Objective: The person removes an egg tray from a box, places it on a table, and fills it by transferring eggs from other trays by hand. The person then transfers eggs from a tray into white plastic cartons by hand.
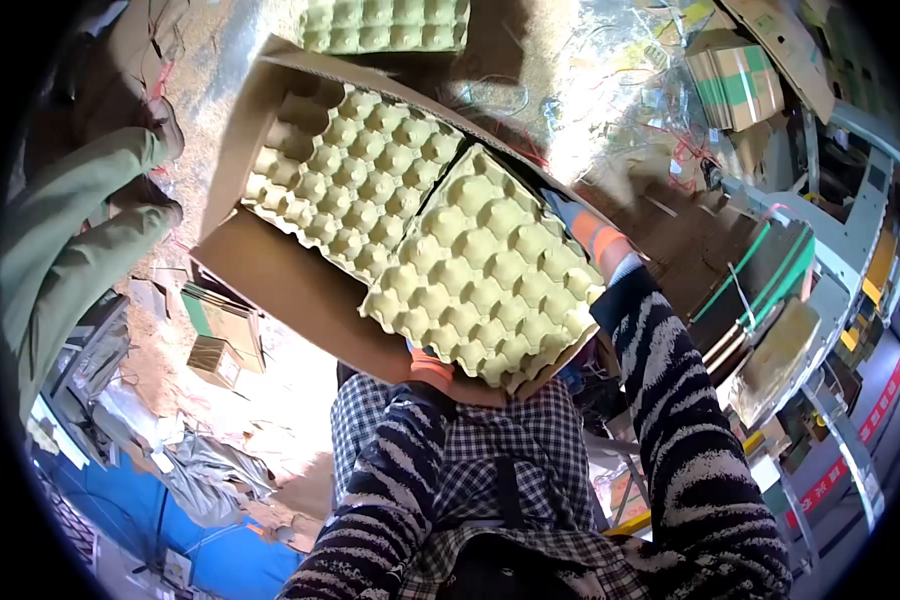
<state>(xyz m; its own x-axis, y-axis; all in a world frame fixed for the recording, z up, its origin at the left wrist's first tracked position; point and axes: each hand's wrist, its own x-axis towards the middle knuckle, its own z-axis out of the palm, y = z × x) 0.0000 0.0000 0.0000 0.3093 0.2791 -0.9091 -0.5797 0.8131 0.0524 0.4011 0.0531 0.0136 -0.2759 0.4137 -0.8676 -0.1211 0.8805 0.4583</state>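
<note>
A pale yellow-green pulp egg tray (495, 262) lies tilted over the right half of an open cardboard box (300, 285), its right corner reaching the box's edge. My right hand (588, 228), in a grey and orange glove, holds this tray at its far right side. At the near side, my left hand (430, 368) in an orange glove grips the tray's edge; its fingertips are hidden below the tray and the box wall. A second egg tray (355, 180) sits inside the left half of the box, beside the first one.
Another stack of egg trays (385, 25) stands beyond the box. Another person's legs (80, 220) are at the left. Folded cardboard (225, 325) lies on the littered floor. To the right are a cardboard bundle (735, 88), green-strapped cardboard (760, 280) and a metal frame (850, 230).
</note>
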